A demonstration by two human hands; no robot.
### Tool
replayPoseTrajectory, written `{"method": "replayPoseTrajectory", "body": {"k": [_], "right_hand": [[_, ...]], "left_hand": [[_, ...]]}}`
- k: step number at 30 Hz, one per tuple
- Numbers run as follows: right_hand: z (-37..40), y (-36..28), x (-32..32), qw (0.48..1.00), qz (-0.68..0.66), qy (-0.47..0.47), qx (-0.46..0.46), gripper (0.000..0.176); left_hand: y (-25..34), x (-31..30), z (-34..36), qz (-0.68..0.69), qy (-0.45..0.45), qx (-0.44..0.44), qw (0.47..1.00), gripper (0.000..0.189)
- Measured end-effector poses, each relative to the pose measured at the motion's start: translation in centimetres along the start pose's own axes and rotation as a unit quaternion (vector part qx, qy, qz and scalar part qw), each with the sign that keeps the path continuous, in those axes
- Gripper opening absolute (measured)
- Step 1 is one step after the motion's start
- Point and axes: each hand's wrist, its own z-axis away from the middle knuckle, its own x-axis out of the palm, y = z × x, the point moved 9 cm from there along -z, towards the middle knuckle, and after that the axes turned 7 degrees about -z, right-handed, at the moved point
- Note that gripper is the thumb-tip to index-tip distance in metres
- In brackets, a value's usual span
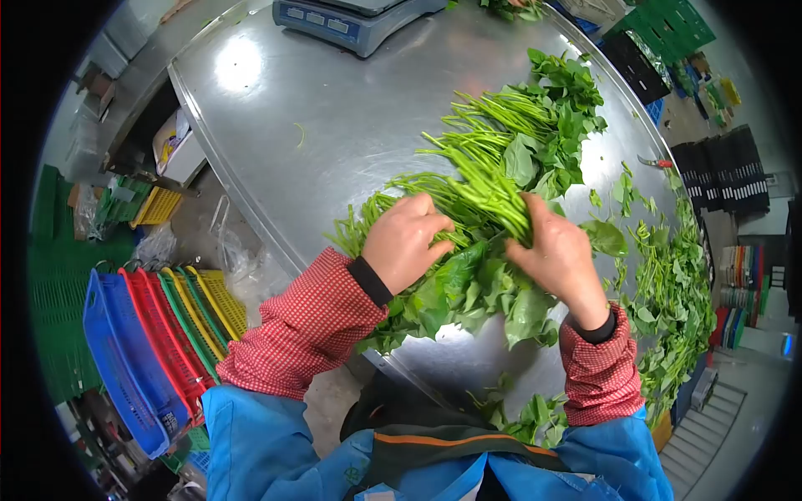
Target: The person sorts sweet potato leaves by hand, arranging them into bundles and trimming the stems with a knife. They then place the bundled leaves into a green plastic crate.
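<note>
Long green stems with broad leaves, a bunch of leafy greens [484,188], are gripped in my right hand [555,250], thumb on the near side. The stems point up and left, and the leaves hang below the hand. My left hand [408,238] is curled over more leafy greens [363,221] at the table's near edge; its thumb and index finger are bent around them, with the other fingers partly hidden. Further up lies a row of leafy greens [555,125], stem ends to the left and leaves to the right.
The metal table [276,142] bears a blue scale [355,21] at the far edge and a red-handled cutting tool [656,162] at the right. Loose greens [668,317] are strewn along the right side. Colored plastic baskets [138,359] stand at the left below the table.
</note>
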Motion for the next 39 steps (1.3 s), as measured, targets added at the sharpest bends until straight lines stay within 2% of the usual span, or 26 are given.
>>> {"method": "replayPoseTrajectory", "body": {"k": [5,11,17,20,23,26,27,29,30,32,35,36,39], "right_hand": [[-0.6,-0.2,3.5,1.0,-0.014,-0.009,-0.019,0.05],[-0.7,0.8,5.1,1.0,-0.024,-0.015,-0.012,0.042],[-0.5,0.6,5.4,0.999,-0.031,0.009,-0.031,0.036],[-0.4,0.6,5.5,0.999,-0.027,0.012,-0.024,0.035],[-0.4,1.2,6.2,1.0,-0.025,-0.001,-0.016,0.047],[-0.4,1.2,6.4,1.0,-0.025,0.005,-0.017,0.047],[-0.4,1.2,6.3,1.0,-0.026,0.005,-0.017,0.043],[-0.4,1.1,5.9,0.999,-0.027,0.007,-0.017,0.035],[-0.3,1.0,5.4,1.0,-0.022,0.002,-0.017,0.035],[0.1,0.2,3.5,1.0,-0.013,-0.01,-0.018,0.035],[0.4,-1.7,-0.6,0.999,0.002,0.011,-0.045,0.035],[0.3,-2.0,-1.6,0.999,0.0,0.017,-0.043,0.05],[-1.0,-3.6,-2.3,0.997,-0.01,0.042,-0.061,0.051]], "left_hand": [[-1.0,1.9,-0.1,-0.035,-0.033,-0.051,0.998,0.023],[-1.6,2.2,0.4,-0.025,-0.001,-0.073,0.997,0.018],[-0.8,2.9,0.8,-0.102,0.021,-0.017,0.994,0.011],[-0.7,3.0,0.9,-0.119,0.021,-0.012,0.993,0.006],[-1.9,3.2,1.1,-0.127,0.029,-0.055,0.99,0.004],[-3.1,1.5,1.2,-0.041,0.126,-0.061,0.989,0.004],[-4.4,1.1,1.3,0.067,0.138,-0.129,0.98,0.005],[-6.5,0.7,2.0,0.278,0.154,-0.257,0.913,0.007],[-6.1,-0.9,2.0,0.328,0.187,-0.236,0.895,0.01],[-6.2,-4.6,3.7,0.332,0.261,-0.258,0.869,0.011],[-8.6,-7.2,8.8,0.315,0.299,-0.3,0.849,0.017],[-9.5,-7.3,10.6,0.329,0.277,-0.334,0.839,0.02],[-12.4,-5.6,15.7,0.306,0.19,-0.419,0.834,0.023]]}}
